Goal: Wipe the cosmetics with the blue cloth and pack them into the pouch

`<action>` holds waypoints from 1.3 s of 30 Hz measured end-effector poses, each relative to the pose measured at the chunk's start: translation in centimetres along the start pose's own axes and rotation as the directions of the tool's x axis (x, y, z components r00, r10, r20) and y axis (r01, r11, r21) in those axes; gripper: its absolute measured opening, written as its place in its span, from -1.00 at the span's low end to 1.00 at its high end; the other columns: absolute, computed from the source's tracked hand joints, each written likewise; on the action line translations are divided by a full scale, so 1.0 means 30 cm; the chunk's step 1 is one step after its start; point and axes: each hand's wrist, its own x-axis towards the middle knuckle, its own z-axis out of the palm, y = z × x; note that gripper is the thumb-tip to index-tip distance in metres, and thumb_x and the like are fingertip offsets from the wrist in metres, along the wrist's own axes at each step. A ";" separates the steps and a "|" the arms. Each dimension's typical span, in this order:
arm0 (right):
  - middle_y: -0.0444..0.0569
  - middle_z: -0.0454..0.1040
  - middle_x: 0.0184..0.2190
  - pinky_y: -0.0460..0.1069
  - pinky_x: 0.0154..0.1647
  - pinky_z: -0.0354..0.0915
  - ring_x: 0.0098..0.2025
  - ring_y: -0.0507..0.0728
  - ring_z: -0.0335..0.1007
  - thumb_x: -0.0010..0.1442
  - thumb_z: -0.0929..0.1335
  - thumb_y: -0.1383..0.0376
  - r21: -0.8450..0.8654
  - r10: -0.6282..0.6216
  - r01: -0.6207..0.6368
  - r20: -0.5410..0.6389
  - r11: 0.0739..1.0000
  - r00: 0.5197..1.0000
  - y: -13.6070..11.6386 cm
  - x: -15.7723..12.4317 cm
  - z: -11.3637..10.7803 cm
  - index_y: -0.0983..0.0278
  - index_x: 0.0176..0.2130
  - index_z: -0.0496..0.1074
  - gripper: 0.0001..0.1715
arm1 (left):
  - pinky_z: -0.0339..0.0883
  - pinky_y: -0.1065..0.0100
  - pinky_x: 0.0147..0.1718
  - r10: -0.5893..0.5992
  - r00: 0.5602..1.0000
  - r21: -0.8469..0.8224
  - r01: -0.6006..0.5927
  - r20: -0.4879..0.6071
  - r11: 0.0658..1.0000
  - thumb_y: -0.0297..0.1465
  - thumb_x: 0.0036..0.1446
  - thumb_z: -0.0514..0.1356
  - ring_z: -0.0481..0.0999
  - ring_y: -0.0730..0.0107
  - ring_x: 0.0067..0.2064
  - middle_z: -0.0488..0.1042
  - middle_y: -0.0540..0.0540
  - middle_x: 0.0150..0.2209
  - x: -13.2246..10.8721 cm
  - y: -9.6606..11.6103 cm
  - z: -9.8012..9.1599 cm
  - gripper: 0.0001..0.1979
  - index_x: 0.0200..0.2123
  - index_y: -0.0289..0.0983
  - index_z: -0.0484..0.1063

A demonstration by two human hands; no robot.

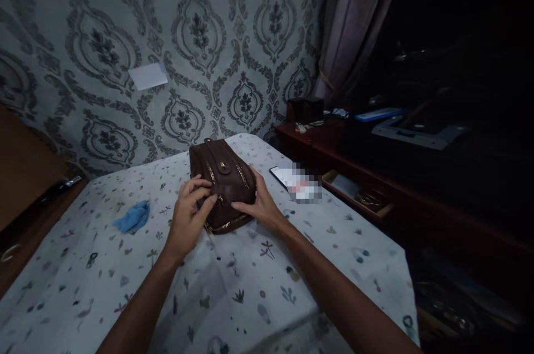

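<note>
A dark brown handbag (225, 184) with gold zippers and a gold stud on its strap tab lies on the patterned white cloth. My left hand (189, 215) is at the bag's near left side, its fingers curled and the thumb by a small gold zipper pull (221, 198). My right hand (262, 206) grips the near right corner, with the thumb on top and the other fingers along the side, partly hidden. A gold zipper (233, 224) runs along the bag's near edge. To the left on the cloth lies a crumpled blue cloth (133, 217).
A phone (280, 177), partly blurred out, lies right of the bag. Beyond the cloth's right edge, a drawer (359, 193) stands open in a dark red desk (308, 139). A patterned wall (233, 37) rises behind. A brown box-like surface (29, 165) is at left.
</note>
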 end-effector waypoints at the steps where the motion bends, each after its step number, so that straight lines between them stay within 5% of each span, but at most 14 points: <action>1: 0.11 -0.02 0.41 0.30 0.45 -0.14 0.45 0.31 -0.14 -0.01 0.52 -0.10 0.002 0.002 -0.002 0.008 1.000 1.000 -0.001 -0.001 -0.003 0.10 0.41 -0.11 0.24 | 0.26 -0.01 0.20 -0.006 1.000 -0.003 0.006 -0.010 1.000 -0.31 0.27 0.11 0.37 0.07 0.19 0.47 -0.19 -0.08 0.006 0.002 0.000 -0.77 -0.43 -0.22 0.43; 4: 0.11 -0.02 0.41 0.31 0.45 -0.13 0.45 0.32 -0.13 -0.01 0.52 -0.08 0.004 -0.003 0.003 0.010 1.000 1.000 -0.002 0.000 -0.007 0.09 0.41 -0.11 0.25 | 0.27 -0.01 0.16 0.025 0.999 0.060 -0.023 -0.031 0.998 -0.31 0.27 0.12 0.39 0.07 0.14 0.47 -0.18 -0.12 0.014 0.014 0.007 -0.78 -0.42 -0.22 0.42; 8: 0.14 0.06 0.37 0.31 0.44 -0.09 0.42 0.35 -0.06 -0.04 0.53 -0.11 -0.017 -0.037 0.037 -0.012 0.999 0.999 0.004 0.005 -0.002 0.13 0.40 -0.07 0.26 | 0.25 -0.07 0.15 0.163 0.986 0.280 -0.148 -0.033 0.948 -0.39 0.23 0.14 0.32 -0.02 0.19 0.46 -0.22 -0.05 0.007 0.051 0.029 -0.85 -0.16 -0.21 0.48; 14: 0.18 0.13 0.33 0.30 0.40 0.01 0.37 0.40 0.04 -0.04 0.53 -0.07 -0.008 -0.082 0.082 -0.040 0.997 0.996 0.016 0.005 -0.002 0.18 0.40 -0.05 0.25 | 0.09 -0.23 0.19 0.321 0.927 0.468 -0.375 0.195 0.800 -0.57 0.09 0.17 0.28 -0.17 0.25 0.46 -0.30 0.05 0.010 0.122 0.094 -0.53 0.09 -0.23 0.42; 19: 0.19 0.17 0.30 0.30 0.40 0.02 0.37 0.38 0.06 0.04 0.47 0.07 -0.068 -0.106 0.103 -0.041 0.992 0.994 0.027 0.004 -0.004 0.20 0.40 -0.06 0.12 | 0.08 -0.19 0.20 0.350 0.907 0.445 -0.420 0.232 0.791 -0.62 0.06 0.17 0.39 -0.07 0.16 0.55 -0.21 -0.06 0.027 0.137 0.147 -0.61 -0.06 -0.19 0.50; 24: 0.22 0.19 0.28 0.30 0.38 0.06 0.34 0.37 0.10 0.04 0.47 0.08 -0.092 -0.114 0.107 -0.075 0.990 0.991 0.038 0.010 0.005 0.26 0.39 -0.03 0.11 | 0.17 -0.05 0.13 0.317 0.943 0.324 -0.331 0.098 0.886 -0.59 0.15 0.13 0.50 0.10 -0.01 0.59 -0.13 -0.15 0.037 0.124 0.175 -0.78 -0.23 -0.21 0.49; 31: 0.26 0.18 0.29 0.32 0.35 0.08 0.34 0.37 0.10 0.04 0.46 0.16 -0.138 -0.144 0.136 -0.050 0.981 0.988 0.024 0.005 -0.003 0.28 0.40 -0.06 0.11 | 0.11 -0.10 0.18 0.249 0.968 0.238 -0.238 -0.015 0.942 -0.60 0.14 0.13 0.41 0.03 0.18 0.58 -0.14 -0.09 0.036 0.134 0.213 -0.82 -0.35 -0.23 0.45; 39: 0.24 0.19 0.28 0.30 0.36 0.09 0.34 0.41 0.11 -0.02 0.51 -0.07 -0.142 -0.118 0.109 -0.060 0.984 0.991 0.025 0.013 0.002 0.27 0.40 -0.03 0.23 | 0.21 -0.05 0.16 0.382 0.920 0.336 -0.389 0.089 0.858 -0.56 0.15 0.15 0.28 -0.05 0.27 0.47 -0.28 0.07 0.025 0.098 0.123 -0.79 -0.16 -0.27 0.47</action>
